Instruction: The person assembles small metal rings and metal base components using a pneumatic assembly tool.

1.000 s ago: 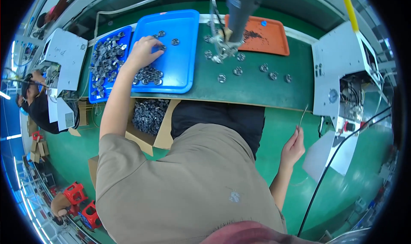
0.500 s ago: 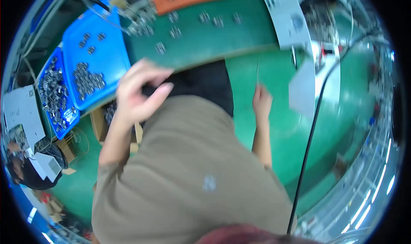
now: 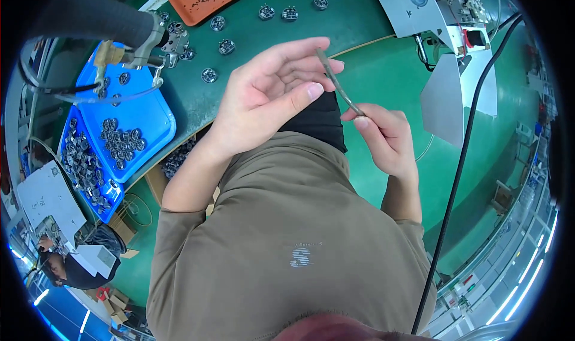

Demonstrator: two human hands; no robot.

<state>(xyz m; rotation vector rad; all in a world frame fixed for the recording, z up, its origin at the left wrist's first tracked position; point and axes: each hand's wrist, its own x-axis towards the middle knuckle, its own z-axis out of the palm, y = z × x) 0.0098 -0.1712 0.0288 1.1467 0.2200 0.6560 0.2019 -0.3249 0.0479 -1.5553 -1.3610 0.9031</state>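
Observation:
My right hand pinches the lower end of a thin, slightly bent grey metal rod-like tool between thumb and fingers. Its upper end reaches up to the fingers of my left hand; whether they touch cannot be made out. That left hand is held palm up, its fingers apart and loosely curved, with nothing gripped. Beyond it, several small round metal parts lie scattered on the green workbench.
To the left, a blue tray and a darker blue bin hold many round parts. An orange tray with small dark pieces lies at the back. A machine arm overhangs the bench; a gauged machine stands right. A black cable hangs down.
Both hands have come together in front of my body. My left hand has moved right and turned palm up; my right hand has brought the rod-like tool toward it.

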